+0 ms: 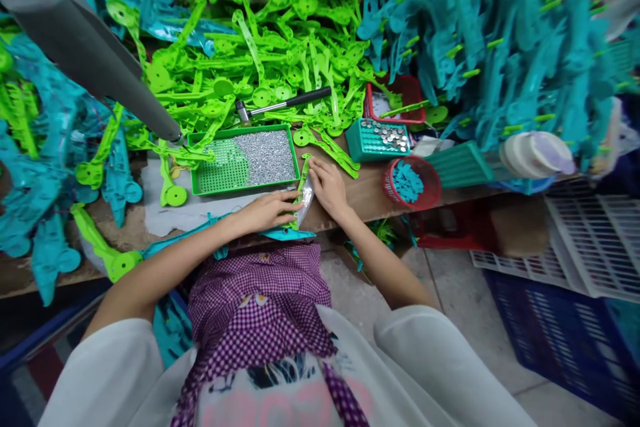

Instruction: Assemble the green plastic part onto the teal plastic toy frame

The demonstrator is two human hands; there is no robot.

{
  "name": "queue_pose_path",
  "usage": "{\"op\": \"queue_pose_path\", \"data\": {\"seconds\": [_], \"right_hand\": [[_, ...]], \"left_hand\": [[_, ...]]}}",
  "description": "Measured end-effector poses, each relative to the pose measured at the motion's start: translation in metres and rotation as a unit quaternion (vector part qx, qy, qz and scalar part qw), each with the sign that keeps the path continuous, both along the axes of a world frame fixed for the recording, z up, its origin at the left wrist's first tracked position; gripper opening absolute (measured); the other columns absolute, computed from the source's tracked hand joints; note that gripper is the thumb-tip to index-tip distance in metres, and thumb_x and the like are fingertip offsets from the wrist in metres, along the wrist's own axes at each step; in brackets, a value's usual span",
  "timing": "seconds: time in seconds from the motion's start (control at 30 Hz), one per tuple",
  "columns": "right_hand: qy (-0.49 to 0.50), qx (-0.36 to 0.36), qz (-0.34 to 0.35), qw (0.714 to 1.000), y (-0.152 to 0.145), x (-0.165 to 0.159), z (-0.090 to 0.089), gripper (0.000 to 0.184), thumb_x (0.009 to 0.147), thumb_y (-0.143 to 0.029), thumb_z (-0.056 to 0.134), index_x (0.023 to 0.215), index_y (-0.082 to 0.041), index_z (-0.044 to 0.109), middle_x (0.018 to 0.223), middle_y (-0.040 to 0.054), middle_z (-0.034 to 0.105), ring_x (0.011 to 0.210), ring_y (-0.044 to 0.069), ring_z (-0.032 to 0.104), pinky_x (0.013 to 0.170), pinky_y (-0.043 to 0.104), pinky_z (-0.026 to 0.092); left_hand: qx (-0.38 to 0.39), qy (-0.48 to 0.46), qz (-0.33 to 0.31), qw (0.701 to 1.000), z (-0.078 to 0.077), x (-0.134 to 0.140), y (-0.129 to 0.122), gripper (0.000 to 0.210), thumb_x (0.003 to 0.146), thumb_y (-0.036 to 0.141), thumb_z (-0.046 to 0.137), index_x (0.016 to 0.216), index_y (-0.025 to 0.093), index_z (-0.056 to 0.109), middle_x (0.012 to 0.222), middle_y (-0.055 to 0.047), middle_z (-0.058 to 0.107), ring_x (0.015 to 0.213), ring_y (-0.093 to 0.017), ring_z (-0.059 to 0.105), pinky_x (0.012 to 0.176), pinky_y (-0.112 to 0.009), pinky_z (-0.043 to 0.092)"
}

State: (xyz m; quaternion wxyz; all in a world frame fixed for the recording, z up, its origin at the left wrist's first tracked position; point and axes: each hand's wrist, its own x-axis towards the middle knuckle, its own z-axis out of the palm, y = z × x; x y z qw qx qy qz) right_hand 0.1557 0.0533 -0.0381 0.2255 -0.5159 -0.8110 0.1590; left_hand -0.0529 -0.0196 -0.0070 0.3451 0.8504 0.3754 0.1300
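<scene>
My left hand (267, 211) and my right hand (327, 187) meet at the front edge of a wooden bench (367, 192). Between them they hold a lime-green plastic arm piece (303, 177) together with a shiny silvery piece (305, 203), pressed down on the bench. A teal plastic part (285, 233) lies just under my left hand. Behind the hands sits a green tray (225, 167) half filled with small silver rivets (265, 157). A hammer (283, 105) with a black handle rests on the green parts beyond the tray.
A heap of lime-green parts (270, 33) fills the back of the bench; teal parts (500, 47) are piled right and left. A teal box of metal discs (383, 138), red baskets (411, 181) and a grey tube (85, 53) stand nearby. White and blue crates (575, 280) sit at the right.
</scene>
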Motion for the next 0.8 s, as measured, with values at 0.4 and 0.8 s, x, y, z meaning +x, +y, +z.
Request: {"op": "queue_pose_path", "data": {"seconds": [0.4, 0.8], "right_hand": [[0.013, -0.059, 0.092, 0.994, -0.026, 0.022, 0.005, 0.046, 0.099, -0.044, 0.037, 0.137, -0.026, 0.055, 0.143, 0.0058, 0.055, 0.133, 0.022, 0.050, 0.110, 0.047, 0.039], [-0.118, -0.107, 0.092, 0.983, -0.036, 0.021, 0.009, 0.053, 0.102, -0.041, 0.018, 0.153, -0.030, 0.024, 0.158, 0.0030, 0.030, 0.147, 0.019, 0.030, 0.116, 0.050, 0.025]], "left_hand": [[-0.030, -0.016, 0.024, 0.999, -0.005, 0.000, 0.001, 0.039, 0.093, 0.030, 0.059, 0.132, 0.026, 0.059, 0.149, -0.008, 0.046, 0.132, -0.023, 0.051, 0.111, -0.044, 0.038], [-0.014, 0.006, 0.025, 1.000, -0.001, 0.003, 0.000, 0.039, 0.095, 0.030, 0.054, 0.133, 0.024, 0.059, 0.148, -0.009, 0.048, 0.134, -0.022, 0.048, 0.111, -0.041, 0.038]]}}
